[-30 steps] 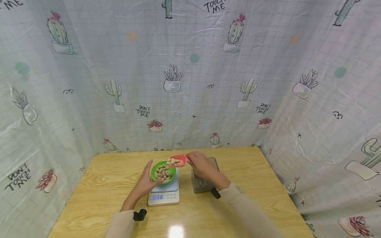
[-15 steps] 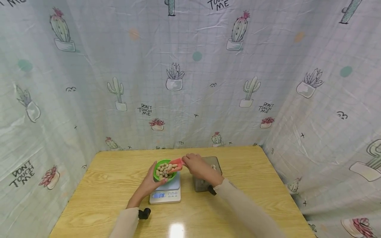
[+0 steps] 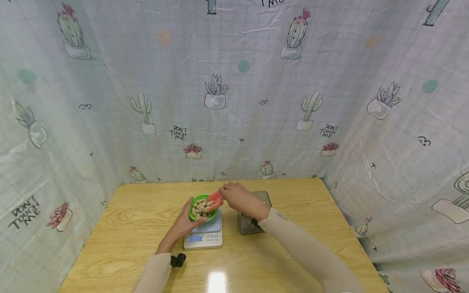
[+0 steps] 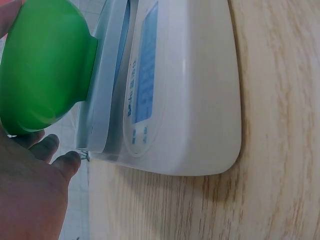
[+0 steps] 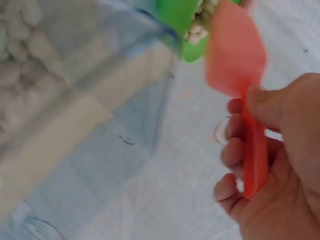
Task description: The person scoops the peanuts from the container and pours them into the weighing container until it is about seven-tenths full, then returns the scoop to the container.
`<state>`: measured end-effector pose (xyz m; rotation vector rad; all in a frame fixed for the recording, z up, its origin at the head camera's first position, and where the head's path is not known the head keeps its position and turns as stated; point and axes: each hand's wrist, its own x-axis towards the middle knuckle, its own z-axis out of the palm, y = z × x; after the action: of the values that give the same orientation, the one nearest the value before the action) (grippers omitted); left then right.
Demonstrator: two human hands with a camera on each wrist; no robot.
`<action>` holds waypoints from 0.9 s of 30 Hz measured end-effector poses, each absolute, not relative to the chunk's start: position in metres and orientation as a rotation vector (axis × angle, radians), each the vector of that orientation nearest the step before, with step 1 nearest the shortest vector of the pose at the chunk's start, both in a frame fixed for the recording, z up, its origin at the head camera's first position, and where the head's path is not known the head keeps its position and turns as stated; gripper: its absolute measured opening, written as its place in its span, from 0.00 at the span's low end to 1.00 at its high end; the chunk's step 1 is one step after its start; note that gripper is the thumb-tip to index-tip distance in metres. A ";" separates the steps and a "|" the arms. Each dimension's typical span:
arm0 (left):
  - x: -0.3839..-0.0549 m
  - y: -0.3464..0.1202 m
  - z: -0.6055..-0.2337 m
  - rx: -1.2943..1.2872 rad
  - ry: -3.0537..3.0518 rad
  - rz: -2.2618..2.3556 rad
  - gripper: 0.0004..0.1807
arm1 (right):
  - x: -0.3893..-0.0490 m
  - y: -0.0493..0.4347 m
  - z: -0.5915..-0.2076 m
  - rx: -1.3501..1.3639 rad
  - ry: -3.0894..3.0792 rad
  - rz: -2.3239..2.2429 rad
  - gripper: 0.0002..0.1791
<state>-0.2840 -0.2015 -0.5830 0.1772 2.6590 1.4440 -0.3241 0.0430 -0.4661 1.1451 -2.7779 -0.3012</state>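
A green bowl (image 4: 47, 65) of peanuts in their shells (image 3: 199, 207) stands on the platform of a white kitchen scale (image 3: 213, 245). My left hand (image 3: 182, 224) holds the bowl from its left side, thumb at the near rim and fingers around the far side. In my right hand (image 3: 239, 199) is the handle of a red plastic scoop (image 5: 235, 55), the fingers wrapped around it in the right wrist view. The scoop's tip overlaps the bowl's right side, tilted down to the left, with a few peanuts at its mouth in the head view.
Under the right forearm stands a clear, square-sided container (image 3: 250, 228) with more peanuts (image 5: 27, 55) in it, right of the scale. The scale's lit display (image 3: 196, 239) faces the near side. A wooden table (image 3: 146, 203) bears everything, with a cactus-print curtain (image 3: 234, 122) behind.
My right hand has moved left and tipped the scoop down into the bowl. The peanuts it carried have slid toward the bowl. The left hand stays at the bowl.
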 end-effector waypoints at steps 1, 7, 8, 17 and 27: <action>-0.284 -0.202 -0.582 0.179 2.658 1.446 0.60 | -0.324 0.042 -0.463 1.148 -2.770 -0.328 0.11; -0.284 -0.203 -0.584 0.175 2.648 1.452 0.62 | -0.324 0.039 -0.447 1.151 -2.747 -0.377 0.11; -0.284 -0.203 -0.584 0.178 2.648 1.453 0.63 | -0.323 0.039 -0.446 1.150 -2.747 -0.380 0.11; -0.283 -0.202 -0.581 0.185 2.672 1.434 0.63 | -0.323 0.052 -0.442 1.109 -2.752 -0.224 0.11; -0.276 -0.208 -0.572 0.195 2.725 1.456 0.55 | -0.317 0.077 -0.453 1.107 -2.657 -0.059 0.10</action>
<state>-0.2757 -0.2082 -0.5721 0.1952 2.7247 1.4564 -0.3171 0.0770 -0.4525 1.1068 -2.6575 -0.0588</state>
